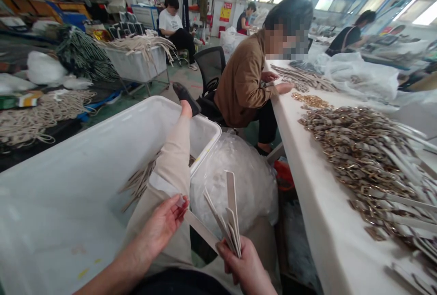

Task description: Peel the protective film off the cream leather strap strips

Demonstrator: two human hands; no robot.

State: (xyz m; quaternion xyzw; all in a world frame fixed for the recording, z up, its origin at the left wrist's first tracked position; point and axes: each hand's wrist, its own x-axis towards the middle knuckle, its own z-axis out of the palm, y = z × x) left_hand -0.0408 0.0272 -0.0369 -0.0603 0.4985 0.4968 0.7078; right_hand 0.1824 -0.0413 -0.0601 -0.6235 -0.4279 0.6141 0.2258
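Note:
My right hand (pixel 242 261) is closed around a fanned bundle of flat beige straps (pixel 231 208), their free ends pointing up and away. One strap (pixel 203 230) from this hand reaches left to the fingertips of my left hand (pixel 167 220). There the thumb and fingers are pinched together at its end. A small pale piece (pixel 180 200) shows at the left fingertips; what it is I cannot make out. Both hands are over my lap, where a white patch (pixel 164 185) lies on the beige trouser leg.
A big white bin (pixel 85 126) with several straps (pixel 138 183) in it stands left, my leg resting across it. A filled clear plastic bag (pixel 246 181) sits ahead. On the white table (pixel 307 213) at right lies a heap of straps with metal buckles (pixel 362 149). A co-worker (pixel 244 76) sits beyond.

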